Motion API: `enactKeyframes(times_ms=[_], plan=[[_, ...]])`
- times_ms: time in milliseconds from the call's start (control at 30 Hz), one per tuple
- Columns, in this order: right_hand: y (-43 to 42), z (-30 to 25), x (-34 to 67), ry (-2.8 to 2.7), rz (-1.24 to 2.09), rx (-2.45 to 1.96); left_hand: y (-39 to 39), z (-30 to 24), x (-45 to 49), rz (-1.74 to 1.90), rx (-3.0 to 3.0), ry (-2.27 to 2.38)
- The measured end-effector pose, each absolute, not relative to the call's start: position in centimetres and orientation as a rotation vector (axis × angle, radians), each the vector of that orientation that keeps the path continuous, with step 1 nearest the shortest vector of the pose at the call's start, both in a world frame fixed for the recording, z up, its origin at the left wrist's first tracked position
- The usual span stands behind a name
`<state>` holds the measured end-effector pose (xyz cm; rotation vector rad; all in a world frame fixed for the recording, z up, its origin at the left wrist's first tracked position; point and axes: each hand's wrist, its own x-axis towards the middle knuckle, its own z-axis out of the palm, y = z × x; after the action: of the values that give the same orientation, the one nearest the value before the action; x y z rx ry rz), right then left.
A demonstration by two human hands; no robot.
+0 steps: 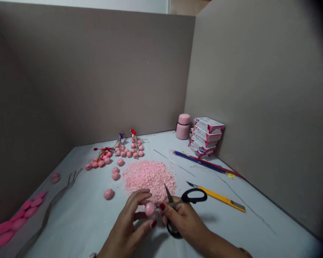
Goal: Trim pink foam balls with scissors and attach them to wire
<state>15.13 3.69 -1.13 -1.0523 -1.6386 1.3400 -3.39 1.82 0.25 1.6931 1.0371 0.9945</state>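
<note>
My left hand [133,218] holds a small, glossy pink ball [150,208] between thumb and fingers, low in the middle of the view. My right hand [180,215] grips a pair of black-handled scissors [193,196] by the blades, which are spread apart. One blade points up and away, while the other reaches toward the ball's right side; whether its tip is inside the ball I cannot tell. Just beyond both hands lies a heap of pink shavings [150,175]. A loose pink ball [108,194] rests to the left of the heap.
Strung pink balls [129,153] with coloured ties lie at the back. Pink oval pieces [18,224] and cords [52,204] are at left. A yellow craft knife [220,196], a thin rod [174,163], a pink flask [183,127] and stacked boxes [207,130] stand or lie right.
</note>
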Motion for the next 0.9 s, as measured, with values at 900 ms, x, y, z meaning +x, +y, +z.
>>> enactKeyframes(times_ms=[900], plan=[[3.7, -2.1, 15.0, -1.392, 1.618, -1.055, 2.1, 0.4, -3.9, 0.946, 2.03, 1.088]])
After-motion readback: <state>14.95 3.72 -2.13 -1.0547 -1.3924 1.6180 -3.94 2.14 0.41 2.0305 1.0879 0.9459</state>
